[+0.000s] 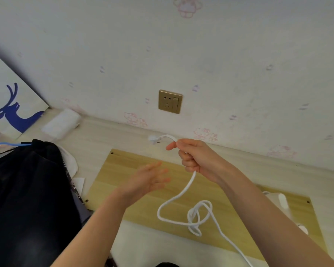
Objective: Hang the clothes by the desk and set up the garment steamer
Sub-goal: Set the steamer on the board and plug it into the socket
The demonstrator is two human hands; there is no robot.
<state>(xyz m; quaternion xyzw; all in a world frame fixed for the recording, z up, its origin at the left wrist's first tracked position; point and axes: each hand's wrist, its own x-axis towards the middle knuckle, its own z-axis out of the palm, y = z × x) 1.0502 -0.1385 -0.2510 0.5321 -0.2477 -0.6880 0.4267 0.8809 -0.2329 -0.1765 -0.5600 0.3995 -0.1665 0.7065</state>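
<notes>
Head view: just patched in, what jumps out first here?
The right hand grips a white power cord that drops to a tangled loop on the light wooden board; its plug end points toward the brass-coloured wall socket above. The left hand hovers open beside it, blurred. Dark clothes on hangers fill the left edge.

We see a smooth white plastic-looking cord [183,193] on a matt, pale wood-grain board [143,214], a brushed gold, metallic-looking socket [170,101] on matt printed wallpaper [239,60], and dark soft cloth [27,199].

gold wall socket [170,101], deer-print bag [12,105], wooden board [143,201]
</notes>
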